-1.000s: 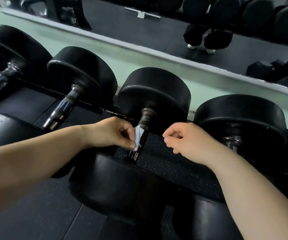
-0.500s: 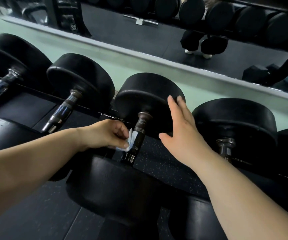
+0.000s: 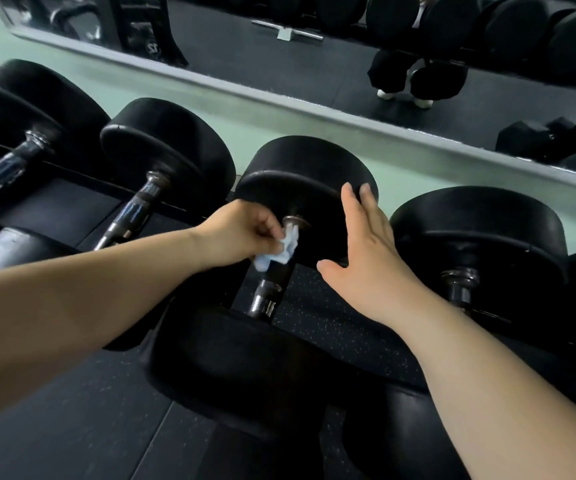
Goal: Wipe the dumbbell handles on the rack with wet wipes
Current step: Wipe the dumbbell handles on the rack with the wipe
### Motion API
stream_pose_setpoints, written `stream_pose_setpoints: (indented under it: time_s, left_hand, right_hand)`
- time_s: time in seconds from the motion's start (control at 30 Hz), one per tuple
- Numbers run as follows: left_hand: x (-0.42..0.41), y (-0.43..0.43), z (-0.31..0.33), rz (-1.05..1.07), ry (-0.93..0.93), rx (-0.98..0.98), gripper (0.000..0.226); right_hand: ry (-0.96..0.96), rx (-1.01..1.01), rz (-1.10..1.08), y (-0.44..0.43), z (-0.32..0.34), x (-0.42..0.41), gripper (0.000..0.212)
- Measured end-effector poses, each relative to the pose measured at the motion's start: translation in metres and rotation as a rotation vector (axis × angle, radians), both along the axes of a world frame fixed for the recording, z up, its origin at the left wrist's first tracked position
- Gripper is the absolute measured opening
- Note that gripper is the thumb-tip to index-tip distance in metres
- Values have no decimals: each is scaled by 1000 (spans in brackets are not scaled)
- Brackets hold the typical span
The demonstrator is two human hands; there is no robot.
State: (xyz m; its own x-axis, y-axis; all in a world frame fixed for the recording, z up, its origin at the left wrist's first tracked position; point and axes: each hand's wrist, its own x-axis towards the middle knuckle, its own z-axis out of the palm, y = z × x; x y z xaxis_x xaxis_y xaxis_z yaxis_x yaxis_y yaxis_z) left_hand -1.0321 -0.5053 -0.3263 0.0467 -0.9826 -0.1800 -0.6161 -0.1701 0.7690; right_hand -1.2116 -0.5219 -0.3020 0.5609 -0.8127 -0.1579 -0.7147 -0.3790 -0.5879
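Your left hand [image 3: 241,233] pinches a crumpled wet wipe [image 3: 281,249] against the upper end of the middle dumbbell handle [image 3: 272,282], just below the far head [image 3: 297,168]. Your right hand [image 3: 366,252] lies flat on that head, fingers straight. On the rack [image 3: 331,323], the left dumbbell [image 3: 175,150] and the right dumbbell [image 3: 487,220] crowd both sides. The mirror [image 3: 314,64] is behind.

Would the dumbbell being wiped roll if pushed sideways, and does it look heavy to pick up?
Probably heavy: the dumbbell has thick heads, wider than its handle. Its round heads might roll; the right hand lies flat against the far head, perhaps steadying it, while the left hand pinches the wet wipe on the handle.
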Motion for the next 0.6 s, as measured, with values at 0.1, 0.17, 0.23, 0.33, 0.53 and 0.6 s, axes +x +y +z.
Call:
stream_pose_setpoints:
  time_s: [0.1,0.17,0.23,0.33,0.53,0.6]
  left_hand:
    - [-4,-15,0,-8,-57,-28,25]
    - [1,-8,-1,-71,-65,37,25]
    - [7,7,-4,-148,-55,117,25]
    - [12,16,-5,-186,-18,161,27]
    - [8,1,-9,-9,92,13,26]
    - [14,11,-12,-129,133,137,27]
  right_hand:
    - [1,2,3,0,0,-2,85]
    - [12,15,10,-1,1,-3,87]
    - [13,22,16,-1,2,-3,89]
    - [9,31,19,0,3,-2,90]
    - [2,38,18,0,3,-2,88]
    - [-2,39,14,0,2,-2,88]
